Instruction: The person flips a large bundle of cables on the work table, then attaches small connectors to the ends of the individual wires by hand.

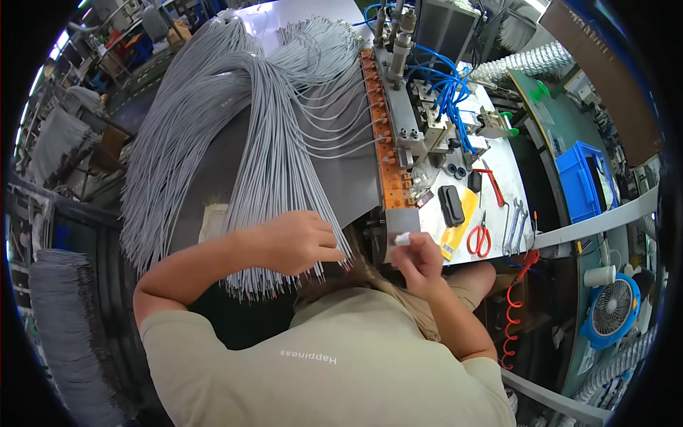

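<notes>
A thick bundle of grey cables (267, 156) hangs over the near table edge, its cut ends spread toward me. On the bundle's right side lies my left hand (302, 242), fingers curled closed around grey cable near the ends; how many strands it holds is hidden. My right hand (421, 265) is closed, thumb and fingers together, just right of the fixture's near end. A small white piece (403, 239) shows at its fingertips; whether it is worn or held I cannot tell. Several single cables run into the long orange-topped fixture (390, 174).
Right of the fixture stands a machine with blue air hoses (449, 92). Red-handled scissors (479, 240), wrenches (516, 228) and a black case (451, 206) lie on the white tabletop. Farther right are a blue bin (578, 186), a fan (612, 309) and a red coiled hose (509, 320).
</notes>
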A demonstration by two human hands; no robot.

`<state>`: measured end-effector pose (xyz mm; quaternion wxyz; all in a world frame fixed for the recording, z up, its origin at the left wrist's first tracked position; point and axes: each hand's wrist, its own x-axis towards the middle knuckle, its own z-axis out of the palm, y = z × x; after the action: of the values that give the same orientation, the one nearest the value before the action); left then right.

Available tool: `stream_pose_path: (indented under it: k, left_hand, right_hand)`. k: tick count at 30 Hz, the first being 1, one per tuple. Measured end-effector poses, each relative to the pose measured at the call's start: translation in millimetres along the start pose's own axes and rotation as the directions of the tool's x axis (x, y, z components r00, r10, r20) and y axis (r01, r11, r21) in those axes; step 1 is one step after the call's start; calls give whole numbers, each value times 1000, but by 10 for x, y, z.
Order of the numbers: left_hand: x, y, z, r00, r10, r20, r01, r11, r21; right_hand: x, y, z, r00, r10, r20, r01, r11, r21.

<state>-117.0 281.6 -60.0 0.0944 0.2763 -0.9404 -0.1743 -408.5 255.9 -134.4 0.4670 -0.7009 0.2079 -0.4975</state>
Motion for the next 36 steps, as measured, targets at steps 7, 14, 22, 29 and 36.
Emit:
stream_pose_path:
  k: [7,14,22,29,36]
  left_hand:
    - [25,17,-88,998,52,-33,-44,978,202]
    - [101,-245,-259,989,47,141,-107,885,454]
    - [417,-592,43,964,267,6,-235,838,492]
    - [813,-66,-121,979,-41,200,-70,855,515]
    - [1150,-424,-253,943,-253,216,331,788,-519]
  right_hand:
    - [-130,-129,-449,983,-92,159,127,965,-228]
    - [-153,-73,-543,994,-26,105,43,987,-157]
    - [-83,-47,-492,997,37,-70,-41,997,-62]
    - [80,-15,-531,962,232,-145,-225,972,65]
    - [273,134,-348,912,338,-232,-339,940,36]
